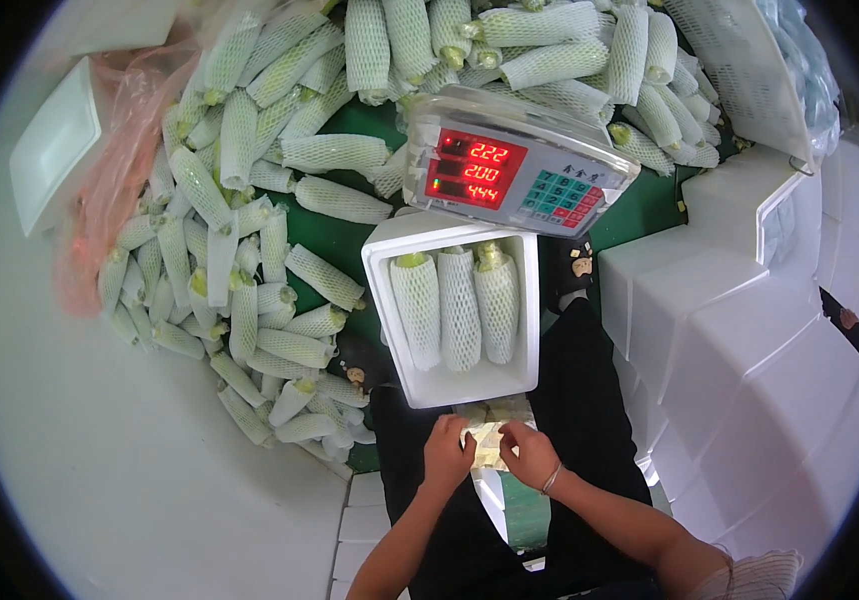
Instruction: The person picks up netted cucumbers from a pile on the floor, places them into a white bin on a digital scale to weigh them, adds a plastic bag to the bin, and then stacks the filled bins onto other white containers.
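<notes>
My left hand and my right hand are close together between my knees, at either side of a pale yellowish, patterned surface. Their fingers are curled; whether they grip anything is not clear. Just beyond them a white foam box holds three vegetables in white foam netting side by side: a left one, a middle one and a right one, with green ends showing on two. Behind the box stands a digital scale with a lit red display and a keypad.
Many net-wrapped vegetables are heaped on the green floor at left and behind the scale. White foam boxes stack at right, under a white plastic crate. An empty foam box and pink plastic film are at left.
</notes>
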Demonstrator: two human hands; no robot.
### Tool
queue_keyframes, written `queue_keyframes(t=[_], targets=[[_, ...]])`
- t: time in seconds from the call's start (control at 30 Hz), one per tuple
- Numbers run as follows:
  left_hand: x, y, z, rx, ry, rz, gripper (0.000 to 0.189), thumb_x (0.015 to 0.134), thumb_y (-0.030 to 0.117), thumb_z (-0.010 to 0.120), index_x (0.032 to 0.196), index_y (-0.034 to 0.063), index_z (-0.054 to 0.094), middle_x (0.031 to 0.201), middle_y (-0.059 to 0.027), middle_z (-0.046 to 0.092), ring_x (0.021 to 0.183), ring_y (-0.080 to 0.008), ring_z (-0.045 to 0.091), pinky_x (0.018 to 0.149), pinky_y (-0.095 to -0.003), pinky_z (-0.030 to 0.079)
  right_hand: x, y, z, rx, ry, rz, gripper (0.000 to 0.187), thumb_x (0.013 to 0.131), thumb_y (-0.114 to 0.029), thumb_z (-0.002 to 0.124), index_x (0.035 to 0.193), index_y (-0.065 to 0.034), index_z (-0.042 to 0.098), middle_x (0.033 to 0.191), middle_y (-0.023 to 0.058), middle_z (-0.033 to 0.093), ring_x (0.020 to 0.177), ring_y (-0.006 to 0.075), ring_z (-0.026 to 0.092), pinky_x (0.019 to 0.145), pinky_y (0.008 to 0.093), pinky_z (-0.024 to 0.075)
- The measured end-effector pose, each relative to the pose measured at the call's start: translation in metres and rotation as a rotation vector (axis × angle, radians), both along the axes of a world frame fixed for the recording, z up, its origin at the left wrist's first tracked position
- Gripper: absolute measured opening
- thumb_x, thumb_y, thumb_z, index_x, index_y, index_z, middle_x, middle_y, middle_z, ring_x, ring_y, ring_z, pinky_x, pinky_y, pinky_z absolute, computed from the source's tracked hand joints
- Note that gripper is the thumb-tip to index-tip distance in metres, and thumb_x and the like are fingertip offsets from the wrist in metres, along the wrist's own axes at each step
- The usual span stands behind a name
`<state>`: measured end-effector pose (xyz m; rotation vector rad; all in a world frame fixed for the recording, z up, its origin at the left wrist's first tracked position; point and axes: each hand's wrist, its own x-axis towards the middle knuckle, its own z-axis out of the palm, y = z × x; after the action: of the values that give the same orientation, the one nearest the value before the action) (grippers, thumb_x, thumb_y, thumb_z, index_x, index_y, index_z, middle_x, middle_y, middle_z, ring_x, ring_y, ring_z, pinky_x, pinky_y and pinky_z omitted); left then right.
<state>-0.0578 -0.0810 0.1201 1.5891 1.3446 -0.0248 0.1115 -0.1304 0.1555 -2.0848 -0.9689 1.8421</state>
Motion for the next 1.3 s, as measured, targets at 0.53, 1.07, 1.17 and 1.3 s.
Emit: queue_keyframes(t=[0.53,1.07,1.17,1.3], targets=[[0.047,0.035,-0.109,-0.033,0.17,0.356,0.07,0.079,0.021,0.069,0.128,-0.0134,0.033,0.117,-0.0369,0.046,0.106,-0.051,0.047,0.092,-0.0485,0.041,-0.041,0.036,-0.147,-0.277,-0.075,-0.979,0.049,0.072,-0.035,0.075,0.092,0.007,0.058,0.076,0.0114,0.065,0.06,0.0218,0.062,0.057,0.0348,0.0491],[0.051,0.049,-0.142,-0.341,0.113,0.656,0.081,0.066,0.033,0.082,0.12,-0.0137,0.044,0.116,-0.0282,0.054,0.106,-0.0396,0.054,0.091,-0.0441,0.043,-0.004,0.014,-0.073,-0.378,0.297,-0.666,0.03,0.085,-0.012,0.064,0.107,0.0069,0.056,0.083,0.0112,0.066,0.074,0.0155,0.065,0.067,0.0269,0.0523],[0.057,0.062,-0.13,-0.778,-0.267,0.891,0.068,0.069,0.025,0.08,0.122,-0.0067,0.052,0.116,-0.0159,0.059,0.1,-0.0282,0.06,0.087,-0.037,0.048,0.051,0.027,-0.047,-0.449,0.304,-0.676,0.022,0.088,-0.009,0.061,0.105,0.0048,0.058,0.087,0.0108,0.067,0.076,0.0153,0.065,0.07,0.0267,0.0523],[-0.007,0.05,-0.086,-1.024,-0.489,1.012,0.072,0.068,0.003,0.068,0.135,-0.0026,0.04,0.115,-0.0136,0.06,0.104,-0.0271,0.061,0.088,-0.0393,0.052,0.119,0.057,-0.028,-0.288,0.381,-0.908,0.016,0.092,-0.011,0.059,0.103,0.0001,0.06,0.087,0.0075,0.067,0.077,0.0138,0.064,0.071,0.0262,0.0517]])
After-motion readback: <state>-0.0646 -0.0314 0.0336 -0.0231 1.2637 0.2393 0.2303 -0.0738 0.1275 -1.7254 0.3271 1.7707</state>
